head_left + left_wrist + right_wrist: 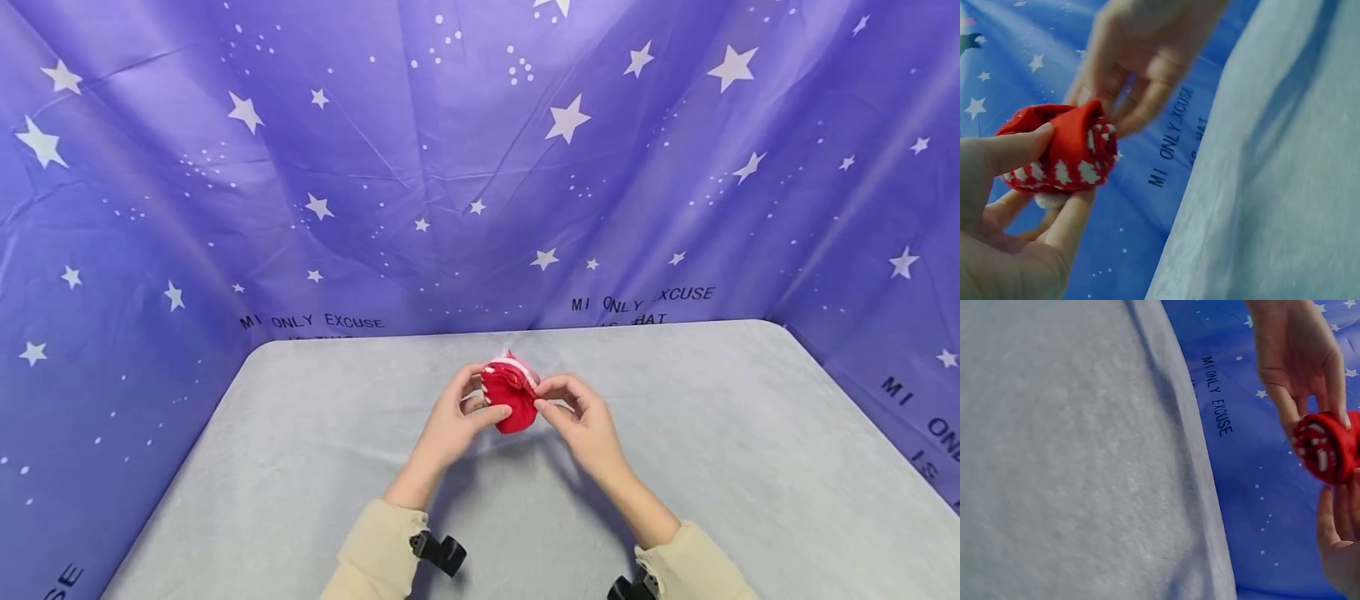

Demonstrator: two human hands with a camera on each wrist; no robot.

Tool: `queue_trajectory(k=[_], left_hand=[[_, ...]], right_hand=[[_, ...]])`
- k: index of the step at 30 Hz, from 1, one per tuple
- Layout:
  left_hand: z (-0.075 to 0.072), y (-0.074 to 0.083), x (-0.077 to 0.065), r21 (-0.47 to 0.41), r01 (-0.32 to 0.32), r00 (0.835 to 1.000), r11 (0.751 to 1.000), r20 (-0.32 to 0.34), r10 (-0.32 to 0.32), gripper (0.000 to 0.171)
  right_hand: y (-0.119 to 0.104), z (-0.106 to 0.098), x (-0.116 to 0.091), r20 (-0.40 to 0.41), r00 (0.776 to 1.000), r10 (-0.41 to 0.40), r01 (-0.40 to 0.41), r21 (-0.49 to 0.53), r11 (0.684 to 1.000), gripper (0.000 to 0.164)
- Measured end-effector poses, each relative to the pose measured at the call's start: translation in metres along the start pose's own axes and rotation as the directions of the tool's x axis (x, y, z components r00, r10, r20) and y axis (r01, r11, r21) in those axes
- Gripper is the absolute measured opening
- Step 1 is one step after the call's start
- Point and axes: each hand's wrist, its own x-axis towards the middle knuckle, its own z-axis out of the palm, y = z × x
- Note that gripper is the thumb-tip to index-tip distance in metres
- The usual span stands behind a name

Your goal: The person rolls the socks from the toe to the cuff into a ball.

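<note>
A rolled bundle of red cloth (pixel 512 410) with white trim is held up between both hands over the middle of the table. In the left wrist view, white tree shapes run along the bundle (pixel 1063 153) and a fluffy white tuft (pixel 1051 200) shows below it. My left hand (pixel 452 419) grips it from the left, thumb on the near face and fingers behind and under. At its right edge, my right hand (pixel 588 423) pinches the cloth between thumb and fingers. The right wrist view shows the spiral end of the roll (pixel 1319 450).
A pale grey covered table (pixel 315 467) spreads beneath the hands. Purple-blue curtains (pixel 450 167) with white stars and black lettering stand behind it and along both sides. Black wrist cameras (pixel 442 552) sit at the cuffs of the beige sleeves (pixel 378 550).
</note>
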Motion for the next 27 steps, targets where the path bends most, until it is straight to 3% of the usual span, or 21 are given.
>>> queue_trajectory(k=[3, 6, 11, 15, 17, 20, 22, 24, 27], left_hand=[[-0.002, 0.002, 0.001, -0.081, 0.026, 1.0, 0.996, 0.016, -0.024, 0.056], [-0.002, 0.002, 0.001, -0.134, 0.046, 0.999, 0.99, 0.021, -0.044, 0.053], [0.003, -0.004, 0.002, -0.262, 0.061, 0.998, 0.963, -0.018, -0.068, 0.041], [0.011, -0.006, 0.005, -0.354, 0.023, 0.986, 0.935, -0.148, -0.08, 0.036], [0.017, -0.006, 0.008, -0.356, -0.018, 0.969, 0.934, -0.235, -0.071, 0.035], [0.025, -0.007, 0.012, -0.294, -0.079, 0.933, 0.953, -0.36, -0.034, 0.037], [0.031, -0.007, 0.013, -0.256, -0.103, 0.915, 0.961, -0.404, -0.01, 0.037], [0.035, -0.006, 0.013, -0.236, -0.1, 0.913, 0.967, -0.407, -0.005, 0.037], [0.037, -0.004, 0.013, -0.252, -0.074, 0.944, 0.965, -0.329, -0.013, 0.04]], right_hand=[[0.002, -0.001, 0.002, 0.004, 0.998, 0.055, -0.055, 0.003, 0.998, 0.017], [0.004, -0.001, 0.004, -0.008, 0.998, 0.056, -0.056, -0.028, 0.998, 0.015], [0.008, -0.003, 0.005, 0.066, 0.995, -0.069, 0.078, -0.147, 0.986, 0.005], [0.009, 0.0, 0.001, 0.15, 0.969, -0.199, 0.227, -0.202, 0.953, 0.003], [0.008, 0.004, -0.002, 0.162, 0.957, -0.239, 0.273, -0.231, 0.934, 0.003], [0.005, 0.011, -0.006, 0.154, 0.951, -0.267, 0.301, -0.275, 0.913, 0.008], [0.003, 0.014, -0.007, 0.148, 0.952, -0.268, 0.3, -0.287, 0.91, 0.008], [0.003, 0.016, -0.007, 0.118, 0.966, -0.232, 0.257, -0.292, 0.921, 0.007], [0.003, 0.015, -0.005, 0.026, 0.996, -0.084, 0.088, -0.246, 0.965, 0.002]])
